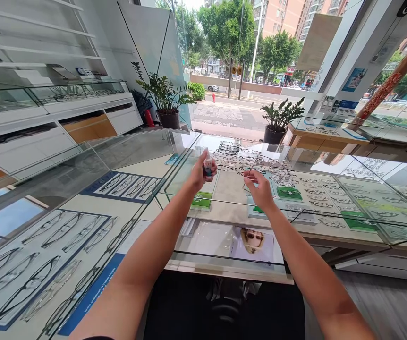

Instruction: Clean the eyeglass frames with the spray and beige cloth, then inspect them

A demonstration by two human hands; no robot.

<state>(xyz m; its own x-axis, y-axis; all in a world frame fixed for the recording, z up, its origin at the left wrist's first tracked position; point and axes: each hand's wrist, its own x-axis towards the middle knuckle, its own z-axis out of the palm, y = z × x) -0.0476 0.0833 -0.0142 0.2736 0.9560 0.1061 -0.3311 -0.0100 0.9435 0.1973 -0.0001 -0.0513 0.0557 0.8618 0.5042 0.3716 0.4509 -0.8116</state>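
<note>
My left hand (198,173) is closed around a small clear bottle (208,165) with a white top, held upright above the glass counter. To its right, my right hand (261,189) pinches a thin-framed pair of eyeglasses (246,174) between thumb and fingers. The fingers hide part of the frame, and its outline blends with the glasses behind. Bottle and eyeglasses are apart. Beneath the hands, the glass display counter (221,208) shows several rows of eyeglasses (230,148) and a green card (201,200).
On the left, trays of eyeglasses (127,185) lie under glass. A leaflet with a face picture (253,244) is inside the near shelf. Potted plants (168,101) flank the doorway, and a fire extinguisher (148,118) stands by one. More display counters line both sides.
</note>
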